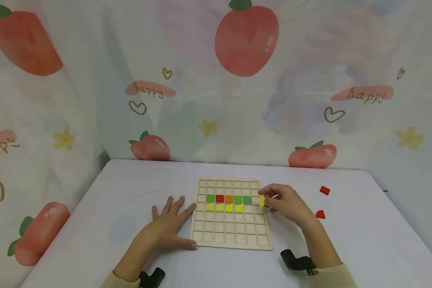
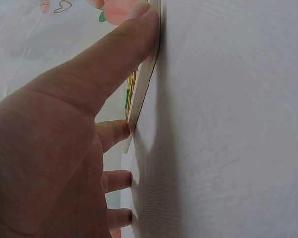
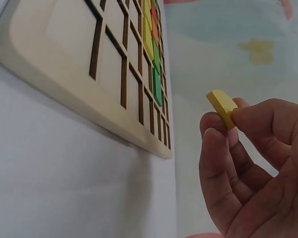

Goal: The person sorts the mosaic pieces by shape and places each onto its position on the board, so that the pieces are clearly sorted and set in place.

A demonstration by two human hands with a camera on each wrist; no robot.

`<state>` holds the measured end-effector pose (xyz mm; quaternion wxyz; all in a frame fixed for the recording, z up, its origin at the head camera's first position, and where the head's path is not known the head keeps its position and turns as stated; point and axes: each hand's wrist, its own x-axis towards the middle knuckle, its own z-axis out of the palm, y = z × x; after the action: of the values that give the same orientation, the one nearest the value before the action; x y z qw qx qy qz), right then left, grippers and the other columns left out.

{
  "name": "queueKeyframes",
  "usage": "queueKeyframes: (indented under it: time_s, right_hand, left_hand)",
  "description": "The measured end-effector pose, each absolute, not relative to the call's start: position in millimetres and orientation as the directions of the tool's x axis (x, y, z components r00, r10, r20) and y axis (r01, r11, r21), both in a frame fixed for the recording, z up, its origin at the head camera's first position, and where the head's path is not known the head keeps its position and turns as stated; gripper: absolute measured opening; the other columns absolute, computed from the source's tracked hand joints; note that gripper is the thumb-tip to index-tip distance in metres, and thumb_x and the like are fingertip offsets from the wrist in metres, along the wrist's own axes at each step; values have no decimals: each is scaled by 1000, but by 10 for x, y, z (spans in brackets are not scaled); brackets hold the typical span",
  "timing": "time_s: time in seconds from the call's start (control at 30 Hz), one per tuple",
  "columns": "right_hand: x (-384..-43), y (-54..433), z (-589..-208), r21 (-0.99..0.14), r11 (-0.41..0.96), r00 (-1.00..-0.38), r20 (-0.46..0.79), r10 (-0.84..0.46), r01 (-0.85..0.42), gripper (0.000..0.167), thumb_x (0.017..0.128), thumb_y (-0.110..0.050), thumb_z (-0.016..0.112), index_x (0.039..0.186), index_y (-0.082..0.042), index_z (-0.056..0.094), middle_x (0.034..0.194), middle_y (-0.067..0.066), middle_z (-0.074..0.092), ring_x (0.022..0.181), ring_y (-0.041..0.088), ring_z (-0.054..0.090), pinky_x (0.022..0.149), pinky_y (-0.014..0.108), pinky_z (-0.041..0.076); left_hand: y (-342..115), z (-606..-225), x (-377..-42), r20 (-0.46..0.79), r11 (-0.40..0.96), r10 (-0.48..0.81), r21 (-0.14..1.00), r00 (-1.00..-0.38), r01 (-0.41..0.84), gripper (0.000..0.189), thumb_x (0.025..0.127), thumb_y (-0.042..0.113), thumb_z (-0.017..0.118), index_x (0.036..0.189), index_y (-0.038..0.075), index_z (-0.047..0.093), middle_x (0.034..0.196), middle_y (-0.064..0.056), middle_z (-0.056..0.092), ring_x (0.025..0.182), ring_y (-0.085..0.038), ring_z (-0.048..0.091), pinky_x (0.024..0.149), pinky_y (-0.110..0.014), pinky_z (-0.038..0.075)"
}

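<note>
A wooden grid board (image 1: 230, 239) lies flat on the table. One row of it holds green, red and orange square tiles (image 1: 219, 199); the row just below has several yellow tiles (image 1: 229, 207). My left hand (image 1: 167, 228) is spread at the board's left side, its thumb and index fingertip touching the edge; in the left wrist view the thumb (image 2: 114, 54) presses on the frame. Over the board's right edge, my right hand (image 1: 288, 204) pinches a yellow tile (image 3: 221, 106) between thumb and fingers, raised above the table in the right wrist view.
Two red pieces lie on the white table to the right: a square-like one (image 1: 325, 190) and a round-edged one (image 1: 321, 214). Behind the table hangs a printed curtain (image 1: 237, 120). Black wrist devices (image 1: 297, 262) sit on both wrists.
</note>
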<state>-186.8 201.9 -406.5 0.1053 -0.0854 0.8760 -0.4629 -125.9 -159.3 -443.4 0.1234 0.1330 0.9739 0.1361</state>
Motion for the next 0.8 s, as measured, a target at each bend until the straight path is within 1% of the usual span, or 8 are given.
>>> queueKeyframes:
  time_s: [0.2,0.37,0.5,0.6,0.8]
  right_hand:
    - [-1907,1941,-4056,-838,543,-967,-83,-241,-64,24,97,-10,60,119,-2,67,107,12,67,85,24,62,73,34,59]
    - [-1910,1899,-4067,-856,514,-971,-78,-228,-52,24,97,-7,59,118,-1,67,103,14,66,85,26,62,74,35,59]
    - [-1891,1874,-4094,-867,497,-971,-89,-220,-33,23,97,-7,60,118,-2,67,101,13,67,85,28,62,73,32,58]
    - [-1883,1853,-4117,-875,483,-968,-83,-235,-42,23,97,-7,60,118,-1,67,102,12,68,85,28,63,71,31,58]
    - [-1878,1780,-4150,-886,461,-969,-60,-241,-60,22,95,-8,64,116,0,68,102,12,69,84,26,65,68,32,58]
  left_hand:
    - [-1574,-4436,-1271,-218,935,281,280,-935,216,115,60,86,68,157,37,30,167,-9,15,153,-43,2,106,-81,3]
    - [-1567,-4432,-1272,-216,937,278,274,-936,215,115,60,86,69,157,37,30,167,-9,16,153,-44,3,106,-81,3]
    - [-1559,-4425,-1265,-223,936,278,281,-934,211,115,60,86,69,157,37,30,167,-9,16,153,-44,3,106,-81,2]
    - [-1562,-4431,-1259,-226,937,274,280,-935,207,115,60,86,69,156,37,31,167,-9,16,153,-44,3,106,-81,3]
    - [-1579,-4424,-1259,-224,938,275,277,-935,209,115,60,86,69,157,37,30,167,-9,16,153,-44,3,106,-81,3]
